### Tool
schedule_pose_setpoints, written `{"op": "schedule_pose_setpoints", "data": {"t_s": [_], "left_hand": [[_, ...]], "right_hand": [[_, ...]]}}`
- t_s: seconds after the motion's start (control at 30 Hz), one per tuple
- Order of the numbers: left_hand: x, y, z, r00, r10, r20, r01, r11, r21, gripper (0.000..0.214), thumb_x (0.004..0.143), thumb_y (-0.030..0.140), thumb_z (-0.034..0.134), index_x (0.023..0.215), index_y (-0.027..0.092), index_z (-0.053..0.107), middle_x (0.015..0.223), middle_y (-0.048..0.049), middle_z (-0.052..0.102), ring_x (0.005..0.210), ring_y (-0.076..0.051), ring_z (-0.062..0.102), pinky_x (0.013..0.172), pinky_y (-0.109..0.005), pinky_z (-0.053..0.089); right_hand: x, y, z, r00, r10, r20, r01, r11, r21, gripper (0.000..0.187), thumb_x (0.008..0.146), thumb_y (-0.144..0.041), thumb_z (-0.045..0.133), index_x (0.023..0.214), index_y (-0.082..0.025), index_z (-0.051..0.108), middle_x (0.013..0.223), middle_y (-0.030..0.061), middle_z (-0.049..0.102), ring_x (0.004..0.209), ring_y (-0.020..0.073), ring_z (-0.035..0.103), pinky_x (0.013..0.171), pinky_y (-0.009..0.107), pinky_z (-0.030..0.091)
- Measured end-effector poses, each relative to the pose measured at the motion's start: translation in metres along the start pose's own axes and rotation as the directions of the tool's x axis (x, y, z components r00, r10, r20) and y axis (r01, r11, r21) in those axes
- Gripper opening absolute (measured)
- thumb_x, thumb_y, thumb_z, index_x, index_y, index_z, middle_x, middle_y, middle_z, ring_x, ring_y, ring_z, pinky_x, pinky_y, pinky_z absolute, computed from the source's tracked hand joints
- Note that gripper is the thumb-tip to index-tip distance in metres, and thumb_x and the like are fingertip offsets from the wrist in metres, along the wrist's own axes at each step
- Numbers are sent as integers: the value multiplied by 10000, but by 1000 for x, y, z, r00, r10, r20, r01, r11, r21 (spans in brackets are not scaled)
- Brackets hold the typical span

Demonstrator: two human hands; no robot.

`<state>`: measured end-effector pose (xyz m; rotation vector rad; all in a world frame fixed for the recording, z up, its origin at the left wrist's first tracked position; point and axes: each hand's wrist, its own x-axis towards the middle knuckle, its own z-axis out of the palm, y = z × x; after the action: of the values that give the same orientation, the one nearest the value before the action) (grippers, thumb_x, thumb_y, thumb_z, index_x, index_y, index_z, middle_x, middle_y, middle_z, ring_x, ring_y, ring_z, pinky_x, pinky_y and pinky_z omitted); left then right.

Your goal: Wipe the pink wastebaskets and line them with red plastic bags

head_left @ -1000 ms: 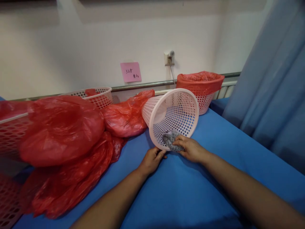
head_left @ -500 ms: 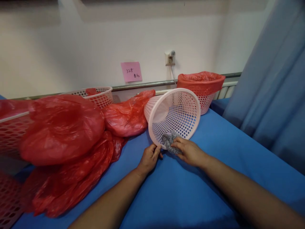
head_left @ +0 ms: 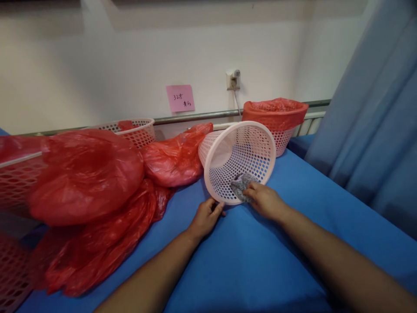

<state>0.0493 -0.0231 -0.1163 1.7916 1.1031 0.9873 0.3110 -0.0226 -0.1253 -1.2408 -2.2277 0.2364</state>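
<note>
A pale pink perforated plastic basket (head_left: 215,152) lies on its side on the blue-covered surface, its round mouth facing me. At the lower left of that mouth, my left hand (head_left: 206,217) grips the rim between thumb and fingers. My right hand (head_left: 265,201) is closed on a crumpled grey cloth (head_left: 241,184), pressed to the inside of the basket's lower rim. Part of the cloth is hidden under my fingers.
Red plastic bags (head_left: 87,178) lie heaped on the left among other perforated baskets (head_left: 19,178). Behind the tipped basket stands a red-lined basket (head_left: 282,134). A metal rail (head_left: 198,116) runs along the wall, under a pink note (head_left: 180,98) and a socket (head_left: 233,81). Blue curtain (head_left: 368,117) hangs right.
My right hand has slid the cloth to the right along the basket's lower rim. My left hand stays at the rim, and the basket has barely shifted.
</note>
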Motion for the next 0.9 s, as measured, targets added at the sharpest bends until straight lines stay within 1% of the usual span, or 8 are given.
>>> {"op": "schedule_pose_setpoints", "data": {"t_s": [0.1, 0.2, 0.37, 0.47, 0.63, 0.73, 0.8, 0.9], "left_hand": [[1, -3, 4, 998, -1, 67, 2, 1000, -10, 298, 875, 439, 670, 947, 155, 728, 734, -27, 750, 636, -169, 696, 652, -279, 571], [1, -2, 3, 999, 1, 50, -1, 1000, -15, 281, 887, 434, 657, 917, 162, 716, 714, -19, 737, 618, -162, 683, 634, -272, 562], [-2, 4, -7, 995, 14, -103, -17, 1000, -23, 291, 945, 469, 595, 869, 188, 612, 653, 29, 631, 579, -126, 610, 572, -230, 516], [-3, 5, -9, 990, 13, -144, -17, 999, -29, 317, 956, 506, 575, 877, 199, 573, 654, 42, 599, 564, -120, 592, 532, -220, 503], [-2, 3, -2, 999, -4, -44, 3, 1000, -24, 326, 926, 499, 610, 889, 176, 636, 679, 7, 678, 613, -145, 657, 616, -257, 560], [0, 0, 1, 999, -11, 39, 12, 1000, -13, 329, 881, 486, 655, 888, 161, 698, 705, -18, 722, 645, -168, 688, 648, -275, 569], [1, -2, 1, 999, -15, 52, 15, 1000, -3, 324, 881, 477, 649, 883, 159, 711, 704, -22, 729, 640, -171, 690, 648, -276, 562], [0, -1, -1, 1000, -15, 23, 14, 1000, 13, 293, 899, 444, 637, 837, 162, 688, 660, -13, 710, 614, -161, 675, 637, -266, 541]], "right_hand": [[2, -15, 4, 994, -76, 74, 71, 995, 70, 437, 827, -77, 609, 1223, -251, 668, 1197, 74, 638, 1084, 230, 626, 955, 367, 533], [5, -12, 3, 990, -93, 105, 79, 988, 133, 463, 826, -83, 641, 1257, -251, 646, 1216, 56, 636, 1100, 206, 632, 971, 351, 537], [6, 20, -10, 989, 149, 25, -147, 987, -71, 353, 847, -68, 587, 1152, -195, 709, 1129, 120, 637, 983, 263, 652, 875, 432, 544], [4, 25, -14, 972, 234, -34, -237, 959, -154, 343, 857, -62, 558, 1135, -184, 718, 1121, 140, 629, 956, 268, 647, 858, 442, 535], [1, -8, -2, 997, 30, 75, -30, 1000, -10, 382, 830, -96, 646, 1181, -241, 688, 1125, 76, 645, 1017, 226, 640, 908, 363, 540], [1, -24, 6, 994, -79, 77, 69, 989, 130, 441, 825, -97, 651, 1239, -248, 652, 1154, 64, 645, 1065, 217, 631, 946, 358, 536], [2, -21, 7, 995, -69, 71, 60, 991, 123, 441, 819, -94, 653, 1225, -264, 660, 1158, 50, 649, 1057, 208, 636, 940, 347, 535], [5, -1, -2, 997, 77, 30, -77, 997, -13, 356, 819, -51, 615, 1114, -227, 712, 1079, 75, 655, 962, 221, 646, 876, 366, 526]]}}
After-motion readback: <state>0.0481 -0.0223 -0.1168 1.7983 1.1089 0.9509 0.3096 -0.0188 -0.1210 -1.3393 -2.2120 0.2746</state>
